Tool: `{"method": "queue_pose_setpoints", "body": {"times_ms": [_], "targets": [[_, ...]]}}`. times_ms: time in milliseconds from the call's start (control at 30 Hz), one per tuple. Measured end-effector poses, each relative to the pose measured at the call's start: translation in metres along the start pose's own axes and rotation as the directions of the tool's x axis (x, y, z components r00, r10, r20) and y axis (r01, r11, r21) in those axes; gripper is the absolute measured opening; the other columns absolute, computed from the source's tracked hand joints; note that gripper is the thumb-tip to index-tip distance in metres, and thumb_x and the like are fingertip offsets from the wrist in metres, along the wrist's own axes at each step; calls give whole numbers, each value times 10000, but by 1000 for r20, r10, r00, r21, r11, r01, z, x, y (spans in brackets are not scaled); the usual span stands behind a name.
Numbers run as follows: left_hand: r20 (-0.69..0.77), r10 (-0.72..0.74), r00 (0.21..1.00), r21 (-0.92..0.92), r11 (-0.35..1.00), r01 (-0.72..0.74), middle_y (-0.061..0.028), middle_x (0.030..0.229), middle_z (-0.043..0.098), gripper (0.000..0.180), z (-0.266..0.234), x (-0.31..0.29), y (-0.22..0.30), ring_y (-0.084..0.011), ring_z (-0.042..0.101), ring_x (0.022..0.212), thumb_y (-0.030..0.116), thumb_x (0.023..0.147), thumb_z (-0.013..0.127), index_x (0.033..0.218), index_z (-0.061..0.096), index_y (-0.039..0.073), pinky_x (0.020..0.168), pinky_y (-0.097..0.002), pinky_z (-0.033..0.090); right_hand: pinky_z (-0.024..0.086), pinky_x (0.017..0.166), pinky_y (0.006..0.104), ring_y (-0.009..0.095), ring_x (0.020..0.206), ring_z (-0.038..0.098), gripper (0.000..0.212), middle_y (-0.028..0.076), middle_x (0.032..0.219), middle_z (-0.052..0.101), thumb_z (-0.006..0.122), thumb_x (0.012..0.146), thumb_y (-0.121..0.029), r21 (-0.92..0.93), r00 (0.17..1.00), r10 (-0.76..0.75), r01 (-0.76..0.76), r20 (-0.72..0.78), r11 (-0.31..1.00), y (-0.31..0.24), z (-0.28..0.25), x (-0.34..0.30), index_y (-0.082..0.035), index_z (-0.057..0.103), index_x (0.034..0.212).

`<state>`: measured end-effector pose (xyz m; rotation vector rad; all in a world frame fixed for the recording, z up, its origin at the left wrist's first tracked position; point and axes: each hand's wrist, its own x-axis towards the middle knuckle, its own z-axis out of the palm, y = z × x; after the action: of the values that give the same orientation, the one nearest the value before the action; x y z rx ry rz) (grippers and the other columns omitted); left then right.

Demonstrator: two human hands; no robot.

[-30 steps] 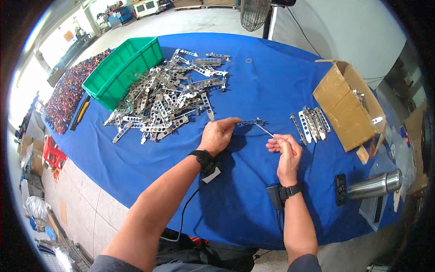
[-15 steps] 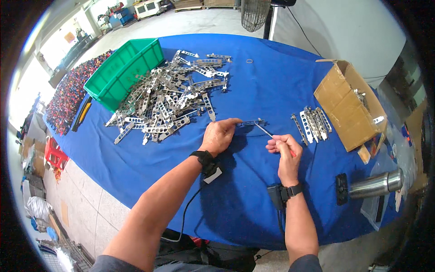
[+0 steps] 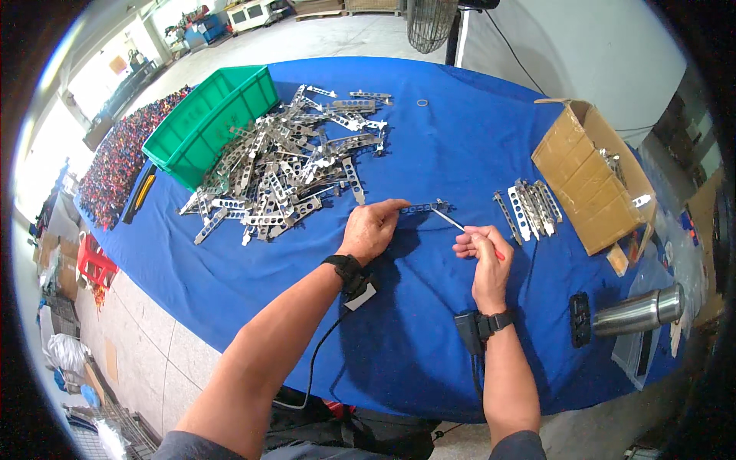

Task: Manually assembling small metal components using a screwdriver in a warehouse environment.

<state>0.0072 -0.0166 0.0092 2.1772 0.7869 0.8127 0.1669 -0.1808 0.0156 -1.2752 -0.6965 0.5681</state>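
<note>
My left hand (image 3: pixel 371 231) is closed on the near end of a slim metal bracket (image 3: pixel 420 208) with a row of holes, held low over the blue cloth. In my right hand (image 3: pixel 486 267) is a thin metal rod-like tool (image 3: pixel 448 219) with a red handle, gripped like a pen. Its tip meets the bracket near the far end, though I cannot tell its exact shape. To the left lies a large loose pile of similar brackets (image 3: pixel 277 176). Right of the tool, several brackets (image 3: pixel 527 211) lie side by side in a row.
A green plastic crate (image 3: pixel 175 153) stands behind the pile at the left. At the right are an open cardboard box (image 3: pixel 576 180) holding metal parts, a steel flask (image 3: pixel 640 310) and a black object (image 3: pixel 580 320). A small ring (image 3: pixel 422 103) lies on the blue cloth (image 3: pixel 475 138).
My right hand has shifted very slightly, and the tool's tip stays at the bracket. My left hand keeps its hold in the same place.
</note>
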Motion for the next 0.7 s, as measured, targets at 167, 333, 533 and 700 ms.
{"method": "queue_pose_setpoints", "body": {"times_ms": [167,333,533,700], "targets": [[-12,21,1000,-14,1000,-21,-130,601,555,243,1,0,-2,-160,535,519,75,918,559,1111,707,80,538,-341,446,533,650,291,186,729,679,216,130,846,693,502,960,-109,-20,998,-32,31,-47,999,0,2,1,31,666,952],[10,-38,999,-9,999,39,-127,594,547,242,-1,0,3,-154,521,515,80,919,560,1109,709,81,537,-339,445,534,653,290,183,721,678,216,128,838,692,499,958,-105,-15,1000,-23,23,-8,1000,-1,2,-1,35,663,949],[19,-36,999,1,999,36,-133,601,552,240,-2,0,4,-159,531,520,89,922,561,1113,706,79,540,-342,444,537,662,290,182,721,679,209,128,833,692,497,955,-91,-21,999,-22,21,-30,1000,1,0,-1,36,664,954],[0,2,1000,-3,1000,-2,-142,617,566,234,-1,0,0,-176,542,531,94,925,570,1118,701,78,554,-347,449,534,666,288,181,727,679,208,129,839,693,497,955,-86,-64,997,-79,79,7,995,-2,5,0,34,667,963]]}}
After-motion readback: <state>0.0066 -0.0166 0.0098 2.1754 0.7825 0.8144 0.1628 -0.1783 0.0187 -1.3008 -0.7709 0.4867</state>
